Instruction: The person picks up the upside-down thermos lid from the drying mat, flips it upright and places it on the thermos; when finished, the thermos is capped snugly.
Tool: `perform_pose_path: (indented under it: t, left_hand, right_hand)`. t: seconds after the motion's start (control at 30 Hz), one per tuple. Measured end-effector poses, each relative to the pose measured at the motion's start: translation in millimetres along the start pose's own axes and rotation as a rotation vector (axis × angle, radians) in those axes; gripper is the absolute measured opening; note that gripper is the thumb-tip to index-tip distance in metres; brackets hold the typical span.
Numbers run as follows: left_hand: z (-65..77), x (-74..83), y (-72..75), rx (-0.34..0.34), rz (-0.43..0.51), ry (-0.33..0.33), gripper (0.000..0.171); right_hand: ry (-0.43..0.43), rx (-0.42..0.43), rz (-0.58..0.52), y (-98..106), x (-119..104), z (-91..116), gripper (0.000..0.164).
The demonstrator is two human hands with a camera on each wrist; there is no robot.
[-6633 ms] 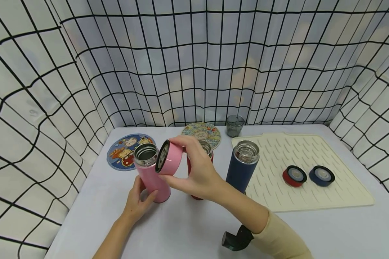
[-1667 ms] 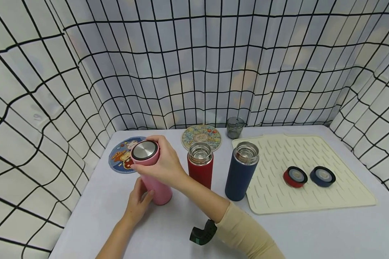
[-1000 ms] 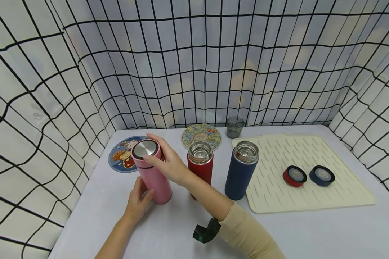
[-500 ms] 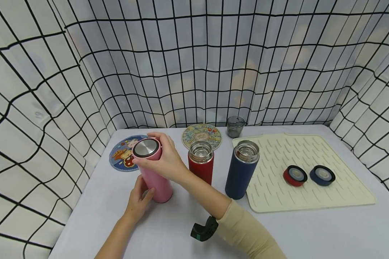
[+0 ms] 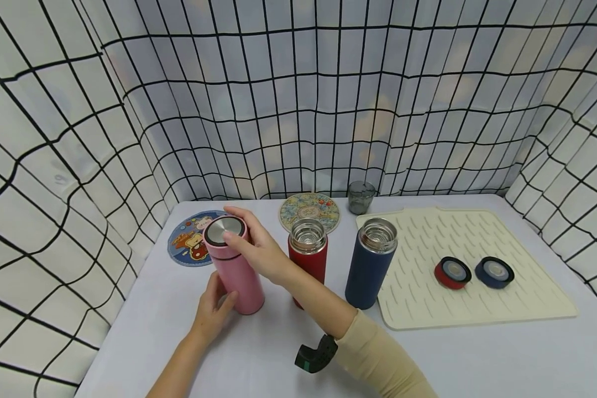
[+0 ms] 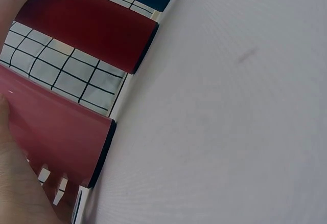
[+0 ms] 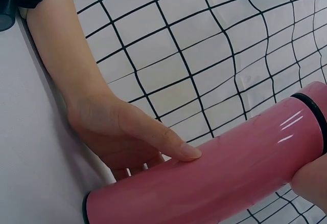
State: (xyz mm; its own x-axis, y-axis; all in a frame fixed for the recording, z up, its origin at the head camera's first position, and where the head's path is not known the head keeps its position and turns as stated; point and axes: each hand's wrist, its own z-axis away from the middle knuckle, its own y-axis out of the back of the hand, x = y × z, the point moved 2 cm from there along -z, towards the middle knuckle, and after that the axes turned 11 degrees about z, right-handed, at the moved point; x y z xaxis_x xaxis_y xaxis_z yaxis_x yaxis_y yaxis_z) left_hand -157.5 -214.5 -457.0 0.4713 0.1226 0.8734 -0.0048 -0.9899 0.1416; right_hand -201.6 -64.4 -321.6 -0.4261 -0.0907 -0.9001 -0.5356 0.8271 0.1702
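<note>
Towards the left of the table in the head view, a pink thermos bottle stands upright. Its pink lid, with a silver disc on top, sits on the mouth above a thin dark seam. My right hand holds this lid, thumb on its top and fingers round the far side. Low on the body, my left hand grips the bottle, thumb in front. In the right wrist view the left thumb lies along the pink body. A red thermos bottle without a lid stands behind my right forearm.
A lidless blue thermos bottle stands right of the red one. A red lid and a blue lid lie on the cream mat. Behind are two round coasters, blue and patterned, and a grey glass.
The pink lid, earlier held tilted beside the open mouth, now sits on the bottle. My right thumb has shifted from the lid's side onto its top. My left hand has stayed put.
</note>
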Motion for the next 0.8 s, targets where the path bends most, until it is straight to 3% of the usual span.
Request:
perform_pose_path:
  t: [0.33,0.63,0.8]
  left_hand:
    - [1.5,1.2,1.7,0.001,-0.009,-0.020,0.046]
    - [2.2,-0.8,1.1,0.010,-0.022,0.039,0.051]
    - [1.5,0.3,0.9,0.011,-0.013,0.012,0.050]
  right_hand:
    - [-0.041,0.098,0.098,-6,-3,0,0.058]
    - [0.023,0.003,0.049,-4,2,4,0.049]
    - [0.043,-0.018,0.004,-3,7,5,0.049]
